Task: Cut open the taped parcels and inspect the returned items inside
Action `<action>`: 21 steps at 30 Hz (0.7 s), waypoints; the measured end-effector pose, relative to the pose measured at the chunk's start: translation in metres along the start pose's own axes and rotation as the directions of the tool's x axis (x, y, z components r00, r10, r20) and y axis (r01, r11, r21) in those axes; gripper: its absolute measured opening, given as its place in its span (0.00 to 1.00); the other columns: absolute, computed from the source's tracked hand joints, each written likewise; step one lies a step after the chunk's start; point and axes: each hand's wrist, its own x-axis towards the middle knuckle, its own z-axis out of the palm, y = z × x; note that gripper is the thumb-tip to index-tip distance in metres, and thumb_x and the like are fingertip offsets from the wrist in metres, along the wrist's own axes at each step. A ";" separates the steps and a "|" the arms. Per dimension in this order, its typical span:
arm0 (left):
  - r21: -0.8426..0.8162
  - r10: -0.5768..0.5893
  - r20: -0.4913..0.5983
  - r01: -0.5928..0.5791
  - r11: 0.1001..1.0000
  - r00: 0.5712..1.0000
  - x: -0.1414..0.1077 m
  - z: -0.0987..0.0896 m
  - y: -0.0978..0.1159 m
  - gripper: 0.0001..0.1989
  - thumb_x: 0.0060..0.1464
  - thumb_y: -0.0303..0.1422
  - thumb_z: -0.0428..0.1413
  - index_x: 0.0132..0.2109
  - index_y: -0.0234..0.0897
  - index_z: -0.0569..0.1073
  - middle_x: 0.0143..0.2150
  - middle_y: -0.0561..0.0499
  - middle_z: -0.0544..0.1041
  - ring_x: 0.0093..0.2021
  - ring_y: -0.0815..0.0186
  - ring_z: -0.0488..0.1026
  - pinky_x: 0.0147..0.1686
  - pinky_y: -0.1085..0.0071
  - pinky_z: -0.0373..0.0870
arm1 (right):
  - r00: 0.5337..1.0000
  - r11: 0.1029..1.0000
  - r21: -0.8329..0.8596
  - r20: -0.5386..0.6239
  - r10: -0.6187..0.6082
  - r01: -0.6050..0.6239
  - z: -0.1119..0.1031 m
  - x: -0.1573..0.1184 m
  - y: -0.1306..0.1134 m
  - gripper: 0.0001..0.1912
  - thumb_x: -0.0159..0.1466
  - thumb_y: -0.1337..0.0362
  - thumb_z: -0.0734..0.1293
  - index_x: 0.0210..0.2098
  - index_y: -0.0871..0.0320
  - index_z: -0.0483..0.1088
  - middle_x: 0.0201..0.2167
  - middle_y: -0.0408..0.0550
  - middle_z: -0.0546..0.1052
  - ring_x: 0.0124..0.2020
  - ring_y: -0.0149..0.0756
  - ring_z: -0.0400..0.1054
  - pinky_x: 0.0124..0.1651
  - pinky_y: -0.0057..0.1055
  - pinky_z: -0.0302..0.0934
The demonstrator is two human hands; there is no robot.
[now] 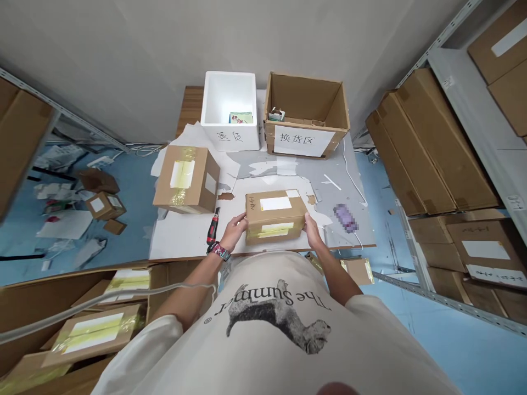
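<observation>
1. the taped cardboard parcel (275, 216) lies flat on the paper-covered table (177, 241), near the table's front edge, with a white label and yellow tape on its top. every place below is given from this parcel.
2. the left hand (234, 231) is at the parcel's left end, its fingers (242, 220) spread and pressed against the cardboard.
3. the right hand (315, 233) is at the parcel's right end, its fingers (308, 221) on the lower corner. the two hands hold it from opposite sides, with no pinch; how hard they press cannot be told.
4. a red-and-black screwdriver (213, 226) lies just beyond the left hand, left of the parcel.
5. a second taped carton (186, 179) sits further left and farther forward on the table.
6. straight ahead of the parcel, near the wall, stand a white foam box (229, 109) holding a green-and-white packet (241, 117) and an open cardboard box (307, 115) with a white handwritten sign.
7. to the right, a pixelated purple object (345, 218) lies on the table, well apart from the parcel.
8. further right, metal shelves (465, 164) hold stacked cartons (428, 148).
9. below and left of the parcel, more taped parcels (96, 334) lie in a large open carton (24, 307).
</observation>
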 end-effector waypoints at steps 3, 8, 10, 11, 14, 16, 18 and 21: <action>0.111 0.154 0.067 -0.161 0.981 0.986 -0.005 -0.004 -0.019 0.38 0.58 0.47 0.68 0.73 0.43 0.82 0.68 0.41 0.81 0.73 0.46 0.78 0.77 0.49 0.73 | 1.000 1.000 0.004 0.012 -0.013 0.013 -0.004 -0.002 -0.001 0.30 0.61 0.43 0.75 0.58 0.50 0.80 0.59 0.52 0.87 0.60 0.53 0.80 0.59 0.46 0.77; 0.009 0.188 0.098 -0.190 0.982 0.977 -0.014 0.000 -0.063 0.46 0.57 0.45 0.67 0.80 0.41 0.72 0.79 0.36 0.75 0.76 0.41 0.76 0.78 0.41 0.70 | 0.988 0.992 -0.048 0.106 -0.111 0.117 -0.008 0.011 0.016 0.35 0.51 0.60 0.73 0.60 0.48 0.75 0.59 0.50 0.87 0.58 0.50 0.79 0.65 0.46 0.75; 0.027 0.163 0.040 -0.164 0.986 0.986 -0.011 0.001 -0.077 0.41 0.58 0.43 0.63 0.77 0.39 0.73 0.78 0.35 0.75 0.76 0.41 0.76 0.79 0.40 0.69 | 0.990 0.985 -0.136 0.102 -0.097 0.110 -0.009 0.015 0.030 0.32 0.49 0.62 0.71 0.55 0.48 0.75 0.55 0.49 0.88 0.57 0.49 0.79 0.67 0.48 0.73; 0.072 0.151 0.017 -0.152 0.986 0.988 -0.008 0.000 -0.082 0.38 0.59 0.42 0.62 0.74 0.39 0.74 0.76 0.36 0.78 0.76 0.41 0.76 0.79 0.40 0.69 | 0.992 0.977 -0.187 0.092 -0.087 0.103 -0.010 0.016 0.038 0.29 0.49 0.62 0.71 0.51 0.49 0.74 0.52 0.49 0.88 0.56 0.50 0.79 0.68 0.48 0.73; 0.308 0.176 -0.081 -0.143 0.940 0.981 0.001 -0.015 -0.089 0.32 0.58 0.37 0.62 0.69 0.40 0.77 0.70 0.37 0.81 0.78 0.40 0.73 0.82 0.39 0.62 | 0.991 0.948 -0.299 0.106 -0.077 0.106 -0.012 0.011 0.058 0.21 0.49 0.62 0.70 0.44 0.50 0.75 0.47 0.50 0.87 0.55 0.51 0.79 0.67 0.49 0.72; 0.456 0.253 -0.201 -0.138 0.879 0.946 0.007 -0.035 -0.089 0.37 0.55 0.34 0.63 0.73 0.39 0.75 0.76 0.34 0.77 0.81 0.39 0.67 0.84 0.40 0.56 | 0.986 0.937 -0.325 0.142 -0.084 0.127 -0.014 0.008 0.065 0.19 0.49 0.61 0.71 0.42 0.51 0.76 0.45 0.50 0.88 0.55 0.52 0.78 0.67 0.50 0.72; 0.541 0.254 -0.352 -0.026 0.841 0.901 0.011 -0.060 -0.088 0.45 0.51 0.32 0.64 0.77 0.34 0.70 0.80 0.28 0.70 0.83 0.35 0.62 0.84 0.38 0.54 | 0.984 0.930 -0.339 0.151 -0.096 0.143 -0.013 0.006 0.067 0.18 0.50 0.58 0.70 0.41 0.50 0.78 0.45 0.49 0.88 0.54 0.53 0.79 0.68 0.51 0.71; 0.540 -0.015 -0.483 0.312 0.782 0.876 0.016 -0.095 -0.088 0.46 0.46 0.32 0.68 0.73 0.31 0.72 0.76 0.19 0.72 0.76 0.27 0.69 0.75 0.33 0.64 | 0.988 0.910 -0.387 0.105 -0.115 0.147 -0.009 0.009 0.055 0.18 0.52 0.54 0.70 0.41 0.49 0.79 0.48 0.51 0.88 0.54 0.54 0.80 0.69 0.53 0.70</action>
